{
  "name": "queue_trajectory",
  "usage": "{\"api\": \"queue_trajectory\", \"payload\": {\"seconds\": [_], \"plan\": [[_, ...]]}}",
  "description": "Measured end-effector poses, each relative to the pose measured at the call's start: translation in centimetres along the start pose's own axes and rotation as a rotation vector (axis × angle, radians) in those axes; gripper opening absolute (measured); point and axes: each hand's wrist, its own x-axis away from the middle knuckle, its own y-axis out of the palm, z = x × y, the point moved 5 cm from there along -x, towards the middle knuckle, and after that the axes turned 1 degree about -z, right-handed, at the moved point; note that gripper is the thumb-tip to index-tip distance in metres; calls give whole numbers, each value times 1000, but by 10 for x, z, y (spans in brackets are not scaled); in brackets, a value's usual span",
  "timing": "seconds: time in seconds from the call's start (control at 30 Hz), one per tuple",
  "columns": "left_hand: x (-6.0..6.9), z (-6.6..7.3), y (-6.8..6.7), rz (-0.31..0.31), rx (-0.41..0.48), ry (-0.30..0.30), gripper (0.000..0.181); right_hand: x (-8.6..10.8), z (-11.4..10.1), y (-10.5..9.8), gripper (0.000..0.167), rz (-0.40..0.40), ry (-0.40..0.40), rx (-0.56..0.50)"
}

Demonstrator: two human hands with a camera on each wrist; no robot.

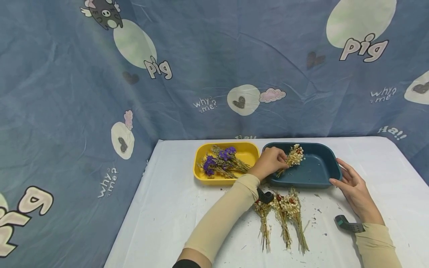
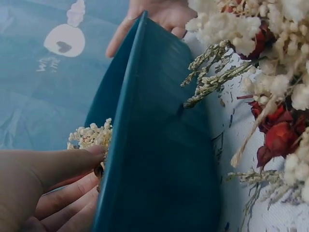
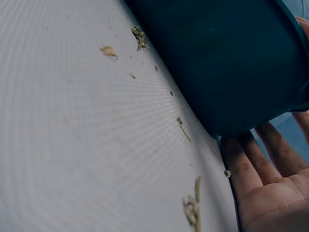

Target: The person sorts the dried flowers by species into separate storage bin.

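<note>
My left hand (image 1: 270,162) pinches the stems of a small dried flower bunch (image 1: 295,155) between thumb and fingers. The cream, red-flecked heads lie within the dark teal tray (image 1: 318,169); in the left wrist view, the tray's wall partly hides the bunch (image 2: 92,135). At the tray's right end, my right hand (image 1: 356,191) touches the corner with thumb and fingers extended. The right wrist view has those fingers (image 3: 244,166) against the tray's underside and end. Cream and red dried bunches (image 1: 285,219) lie in front of the tray, partly behind my left wrist.
Left of the teal tray stands a yellow tray (image 1: 197,173) with purple dried flowers (image 1: 219,162) in it. Dry crumbs and bits of stem (image 3: 109,51) are scattered over the white table (image 1: 161,208). A blue printed cloth (image 1: 187,67) hangs behind.
</note>
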Motion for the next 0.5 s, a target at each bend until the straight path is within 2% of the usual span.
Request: {"api": "queue_trajectory", "payload": {"seconds": [0.13,0.5], "plan": [[-5,2,6,-13,-61,-21,22,1,0,0,82,4,4,5],[-13,3,19,-27,-283,-74,13,1,1,0,82,-1,-6,-2]]}}
